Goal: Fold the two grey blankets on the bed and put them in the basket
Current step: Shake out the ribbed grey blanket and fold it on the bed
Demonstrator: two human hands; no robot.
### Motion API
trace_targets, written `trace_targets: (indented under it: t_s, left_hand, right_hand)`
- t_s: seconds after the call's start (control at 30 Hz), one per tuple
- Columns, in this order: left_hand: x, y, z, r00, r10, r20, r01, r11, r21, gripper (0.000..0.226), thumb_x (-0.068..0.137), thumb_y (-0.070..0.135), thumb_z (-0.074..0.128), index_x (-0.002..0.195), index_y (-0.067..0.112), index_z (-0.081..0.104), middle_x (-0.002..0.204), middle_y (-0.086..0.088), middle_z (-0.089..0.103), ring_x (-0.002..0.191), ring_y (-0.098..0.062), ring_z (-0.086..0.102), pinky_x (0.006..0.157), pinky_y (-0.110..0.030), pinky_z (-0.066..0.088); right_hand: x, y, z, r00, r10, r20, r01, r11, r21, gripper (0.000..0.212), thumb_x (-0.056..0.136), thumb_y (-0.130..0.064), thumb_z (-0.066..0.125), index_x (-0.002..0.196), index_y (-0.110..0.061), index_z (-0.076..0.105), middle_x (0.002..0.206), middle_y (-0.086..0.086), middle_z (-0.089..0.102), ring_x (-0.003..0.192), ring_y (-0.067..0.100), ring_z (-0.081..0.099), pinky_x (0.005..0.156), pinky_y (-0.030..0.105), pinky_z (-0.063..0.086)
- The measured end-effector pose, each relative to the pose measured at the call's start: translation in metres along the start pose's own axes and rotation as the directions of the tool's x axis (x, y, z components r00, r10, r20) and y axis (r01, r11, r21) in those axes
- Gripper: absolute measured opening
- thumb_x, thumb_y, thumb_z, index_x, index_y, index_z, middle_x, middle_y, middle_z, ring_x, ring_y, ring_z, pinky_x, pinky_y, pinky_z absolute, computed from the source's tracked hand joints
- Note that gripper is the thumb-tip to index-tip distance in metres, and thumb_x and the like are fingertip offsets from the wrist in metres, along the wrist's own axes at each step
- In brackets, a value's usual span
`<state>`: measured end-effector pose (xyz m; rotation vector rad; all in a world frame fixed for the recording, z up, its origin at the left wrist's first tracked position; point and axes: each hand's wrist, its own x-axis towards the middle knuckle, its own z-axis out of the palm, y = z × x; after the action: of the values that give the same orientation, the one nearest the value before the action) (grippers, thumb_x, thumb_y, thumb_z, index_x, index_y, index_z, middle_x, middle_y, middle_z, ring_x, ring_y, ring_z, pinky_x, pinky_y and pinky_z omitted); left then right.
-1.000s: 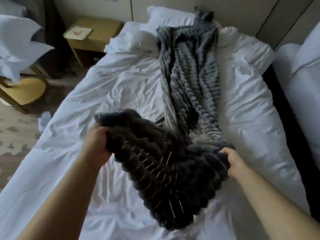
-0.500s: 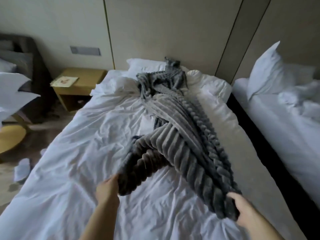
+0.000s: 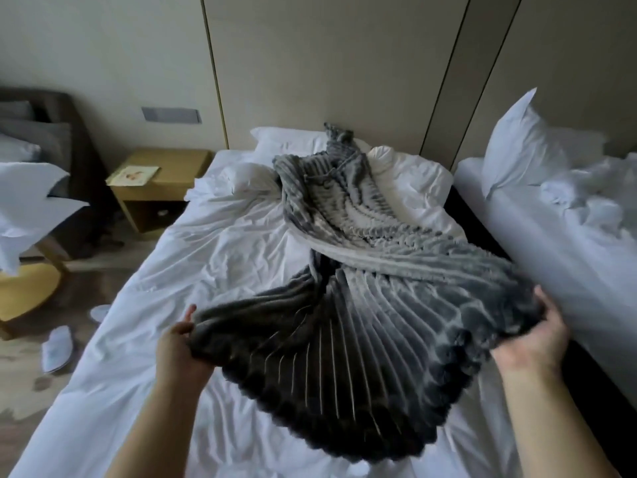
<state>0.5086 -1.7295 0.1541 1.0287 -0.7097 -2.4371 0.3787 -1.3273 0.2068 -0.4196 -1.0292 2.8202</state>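
Grey ribbed blanket (image 3: 362, 305) runs in a twisted band down the white bed (image 3: 213, 257), its far end bunched at the pillows, its near end lifted and fanned out. The left hand (image 3: 179, 346) grips the near left corner and the right hand (image 3: 537, 343) grips the right corner, the hands held well apart. White slippers (image 3: 57, 348) lie on the floor left of the bed.

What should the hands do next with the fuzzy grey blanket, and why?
Probably lift the near edge and shake it out flat. The left hand and right hand each grip the near edge of the grey blanket, but its middle is twisted and its far end lies bunched by the pillow, so it cannot fold neatly yet.
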Motion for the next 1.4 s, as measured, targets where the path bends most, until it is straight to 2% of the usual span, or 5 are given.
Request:
trace_targets:
  t_s: [0.53, 0.7, 0.9, 1.03, 1.4]
  left_hand:
    - [0.022, 0.012, -0.018, 0.989, -0.076, -0.128, 0.137, 0.797, 0.588, 0.045, 0.088, -0.006, 0.047, 0.12, 0.022, 0.058, 0.096, -0.016, 0.062, 0.064, -0.03, 0.059, 0.041, -0.029, 0.052]
    - [0.014, -0.003, -0.019, 0.975, 0.218, -0.032, 0.116, -0.384, 0.916, 0.05, 0.091, 0.03, 0.056, 0.14, 0.023, 0.046, 0.149, -0.02, 0.032, 0.131, -0.034, 0.043, 0.11, -0.045, 0.034]
    - [-0.031, -0.068, 0.054, 0.772, -0.528, 0.353, 0.209, 0.736, 0.644, 0.043, 0.093, 0.063, 0.041, 0.115, 0.028, 0.053, 0.113, -0.015, 0.066, 0.101, -0.029, 0.065, 0.091, -0.046, 0.05]
    - [-0.04, -0.066, 0.081, 0.628, -0.555, 0.546, 0.21, 0.796, 0.568, 0.045, 0.093, 0.058, 0.044, 0.098, 0.023, 0.071, 0.082, -0.004, 0.071, 0.069, -0.02, 0.069, 0.065, -0.033, 0.056]
    - [-0.005, -0.049, 0.047, 0.91, -0.406, 0.076, 0.209, 0.611, 0.764, 0.022, 0.096, 0.022, 0.051, 0.076, 0.016, 0.058, 0.054, 0.003, 0.046, 0.039, -0.01, 0.041, 0.041, -0.014, 0.032]
  right_hand:
    - [-0.025, 0.074, -0.084, 0.813, 0.226, -0.536, -0.437, 0.846, -0.306, 0.04, 0.102, -0.016, 0.035, 0.135, 0.001, 0.049, 0.128, 0.024, 0.056, 0.117, 0.036, 0.055, 0.079, 0.038, 0.05]
    - [-0.049, 0.043, 0.0, 0.932, 0.218, -0.291, -0.305, 0.905, -0.297, 0.035, 0.1, -0.016, 0.034, 0.118, 0.001, 0.059, 0.109, 0.025, 0.063, 0.101, 0.036, 0.059, 0.1, 0.048, 0.043]
    - [-0.104, 0.063, 0.084, 0.931, 0.315, 0.186, -0.146, 0.786, -0.601, 0.045, 0.078, 0.013, 0.036, 0.102, -0.008, 0.068, 0.083, 0.014, 0.069, 0.065, 0.026, 0.062, 0.057, 0.029, 0.048]
    - [-0.122, 0.095, 0.085, 0.846, 0.453, 0.282, -0.019, 0.553, -0.833, 0.043, 0.076, 0.015, 0.048, 0.096, -0.015, 0.072, 0.084, 0.004, 0.074, 0.07, 0.016, 0.067, 0.058, 0.021, 0.051]
    - [-0.116, 0.148, 0.059, 0.851, 0.51, 0.13, -0.084, 0.375, -0.923, 0.035, 0.079, 0.009, 0.056, 0.091, -0.018, 0.074, 0.081, -0.001, 0.073, 0.081, 0.016, 0.064, 0.064, 0.018, 0.049]
